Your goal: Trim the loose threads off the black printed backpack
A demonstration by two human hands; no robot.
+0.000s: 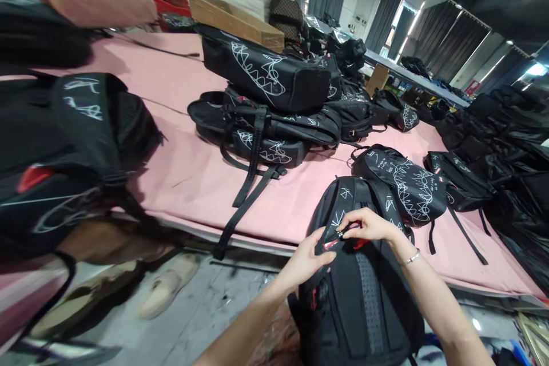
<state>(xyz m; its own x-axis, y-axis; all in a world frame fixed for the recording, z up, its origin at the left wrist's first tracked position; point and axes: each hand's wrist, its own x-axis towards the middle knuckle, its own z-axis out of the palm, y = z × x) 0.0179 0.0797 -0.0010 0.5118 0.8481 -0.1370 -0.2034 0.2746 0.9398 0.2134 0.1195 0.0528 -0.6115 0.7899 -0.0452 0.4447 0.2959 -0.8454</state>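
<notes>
A black backpack point(364, 291) with white scribble print stands upright against the front edge of the pink table point(180, 171). My left hand point(306, 260) grips its top left side, fingers curled over the fabric. My right hand point(369, 224) pinches a small dark zipper pull with a red tag point(343, 234) at the top of the backpack. A thin bracelet sits on my right wrist.
A stack of matching black backpacks point(266, 108) lies mid-table, straps hanging over the edge. More backpacks point(412, 183) lie to the right, with a dark heap point(514, 148) beyond. Another person's arm point(115, 243) holds a backpack point(64, 148) at left. A cardboard box point(234, 20) sits behind.
</notes>
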